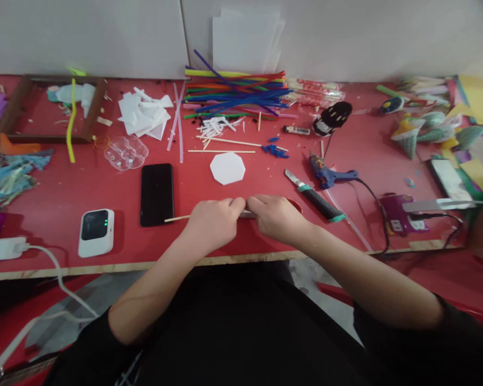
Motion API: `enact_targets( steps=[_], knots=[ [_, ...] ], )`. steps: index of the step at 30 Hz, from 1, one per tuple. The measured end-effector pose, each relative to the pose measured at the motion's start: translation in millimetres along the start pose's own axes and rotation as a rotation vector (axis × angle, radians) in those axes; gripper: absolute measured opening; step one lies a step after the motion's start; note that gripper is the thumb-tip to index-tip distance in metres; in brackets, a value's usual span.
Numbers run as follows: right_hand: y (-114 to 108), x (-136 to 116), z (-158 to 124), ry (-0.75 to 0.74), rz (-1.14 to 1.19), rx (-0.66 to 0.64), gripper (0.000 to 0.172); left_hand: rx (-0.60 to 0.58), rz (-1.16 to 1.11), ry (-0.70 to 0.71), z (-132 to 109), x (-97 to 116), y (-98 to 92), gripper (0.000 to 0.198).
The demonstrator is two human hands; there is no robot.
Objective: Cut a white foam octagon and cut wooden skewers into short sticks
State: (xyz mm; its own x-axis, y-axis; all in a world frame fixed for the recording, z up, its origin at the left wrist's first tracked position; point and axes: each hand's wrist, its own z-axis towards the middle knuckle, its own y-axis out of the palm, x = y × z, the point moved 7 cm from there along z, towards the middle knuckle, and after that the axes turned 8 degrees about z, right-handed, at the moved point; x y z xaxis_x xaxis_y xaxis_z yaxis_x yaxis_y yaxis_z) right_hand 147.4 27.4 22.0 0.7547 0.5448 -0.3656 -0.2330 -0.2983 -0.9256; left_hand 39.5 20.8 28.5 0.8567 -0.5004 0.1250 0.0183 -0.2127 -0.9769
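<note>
Both my hands rest near the front edge of the red table (265,241). My left hand (215,221) is closed around a thin wooden stick (177,218) whose end pokes out to the left. My right hand (276,214) is closed too, fingertips meeting the left hand's at the stick; something grey and red shows under it, partly hidden. A white octagon piece (227,168) lies just beyond my hands.
A black phone (156,193) and a white router (96,231) lie left. A utility knife (314,197), blue glue gun (330,174) and purple power strip (402,214) lie right. Coloured straws (233,91), white scraps (145,112) and a wooden frame (50,110) sit further back.
</note>
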Motion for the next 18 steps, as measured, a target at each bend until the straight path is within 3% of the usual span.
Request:
enact_targets(
  steps=[11, 18],
  knots=[
    [-5.0, -0.6, -4.0, -0.121, -0.051, -0.089, 0.019, -0.013, -0.012, 0.055, -0.5, 1.7, 1.7, 0.024],
    [-20.6, -1.4, -4.1, -0.096, 0.051, 0.072, 0.02, 0.099, -0.207, 0.043, -2.7, -3.6, -13.7, 0.02]
  ],
)
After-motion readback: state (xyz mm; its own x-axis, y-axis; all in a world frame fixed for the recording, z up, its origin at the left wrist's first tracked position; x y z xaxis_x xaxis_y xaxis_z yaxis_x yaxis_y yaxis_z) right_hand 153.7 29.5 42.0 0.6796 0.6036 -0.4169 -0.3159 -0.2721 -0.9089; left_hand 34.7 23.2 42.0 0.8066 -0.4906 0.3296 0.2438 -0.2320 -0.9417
